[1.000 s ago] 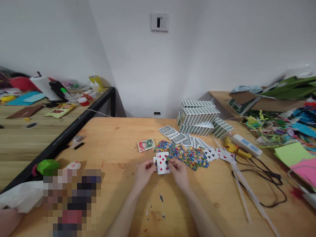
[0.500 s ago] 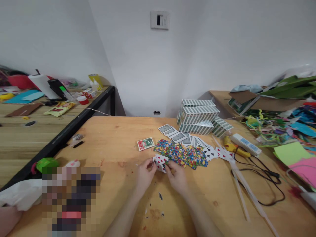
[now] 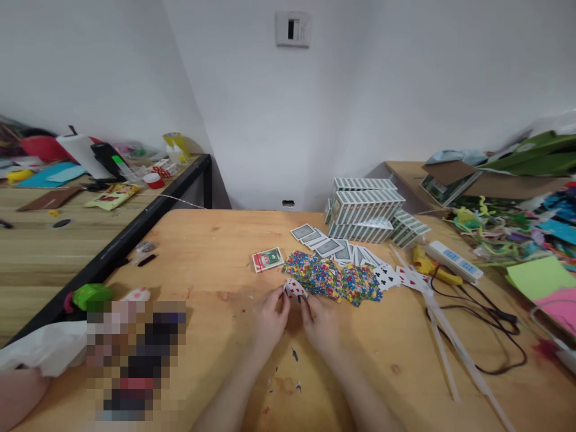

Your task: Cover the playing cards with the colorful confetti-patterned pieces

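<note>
Between my two hands is a playing card (image 3: 296,289) with red diamonds, bowed into a curve. My left hand (image 3: 272,313) pinches its left edge and my right hand (image 3: 320,318) its right edge. Just beyond it spreads a row of cards with a colourful speckled pattern (image 3: 315,273). Behind these lie grey-backed cards (image 3: 329,246), fanned out. A card with black clubs (image 3: 386,276) and cards with red pips (image 3: 407,277) extend the row to the right. A red and green card box (image 3: 268,260) rests to the left of the row.
Striped card boxes (image 3: 369,207) are stacked at the back. On the right are a yellow glue gun (image 3: 434,267), a white power strip (image 3: 455,261), a black cable and long translucent strips (image 3: 463,360). A green object (image 3: 92,296) and a pixelated area occupy the left.
The card in my hands has gone from nearly flat to bent in an arch. Both hands stay on its edges; the whole view has shifted slightly.
</note>
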Motion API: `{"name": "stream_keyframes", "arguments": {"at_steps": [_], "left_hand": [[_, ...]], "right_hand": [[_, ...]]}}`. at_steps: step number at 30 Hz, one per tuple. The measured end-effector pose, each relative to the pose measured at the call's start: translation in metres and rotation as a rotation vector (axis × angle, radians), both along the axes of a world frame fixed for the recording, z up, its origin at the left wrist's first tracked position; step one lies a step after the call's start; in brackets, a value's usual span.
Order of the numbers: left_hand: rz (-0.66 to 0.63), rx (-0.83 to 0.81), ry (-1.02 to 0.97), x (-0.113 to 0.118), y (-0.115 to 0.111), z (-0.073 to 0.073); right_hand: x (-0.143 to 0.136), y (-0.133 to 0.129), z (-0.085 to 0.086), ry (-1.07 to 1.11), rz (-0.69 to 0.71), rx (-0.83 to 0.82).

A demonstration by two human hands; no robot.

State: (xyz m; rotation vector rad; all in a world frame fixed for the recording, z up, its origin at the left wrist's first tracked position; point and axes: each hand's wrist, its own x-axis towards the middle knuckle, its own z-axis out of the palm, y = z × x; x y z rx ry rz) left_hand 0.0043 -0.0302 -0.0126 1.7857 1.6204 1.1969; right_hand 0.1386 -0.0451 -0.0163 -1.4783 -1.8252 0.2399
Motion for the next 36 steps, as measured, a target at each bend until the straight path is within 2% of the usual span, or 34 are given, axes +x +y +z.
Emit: {"name": "stream_keyframes", "arguments": {"at_steps": [4,11,14,19,25,29,32,36], "left_hand": [[-0.029,0.024,0.058,0.000,-0.001,0.000],[0.032,0.009,0.096,-0.002,-0.001,0.000],[0.018,0.009,0.122,0.000,-0.002,-0.001],[-0.029,-0.049,-0.030,0.005,-0.001,-0.001],[0.048,-0.199,-0.261,0.005,0.002,-0.003],[0.082,-0.212,-0.267,0.005,0.002,-0.004],[0.084,-0.151,-0.244,0.008,0.002,-0.003],[0.006,-0.084,-0.244,0.010,0.005,-0.002]], "right_hand": [[0.001,0.000,-0.001,0.016,-0.021,-0.017],[-0.011,-0.007,-0.005,-0.025,0.114,0.041],[-0.011,-0.008,-0.005,-0.026,0.111,0.038],[-0.001,-0.003,-0.001,0.003,0.053,0.014],[-0.007,-0.006,-0.001,-0.042,0.113,0.020],[-0.013,-0.009,-0.002,-0.059,0.104,0.052],[-0.010,-0.007,0.002,0.028,0.048,-0.009],[-0.001,-0.002,0.008,0.248,-0.049,-0.109]]}}
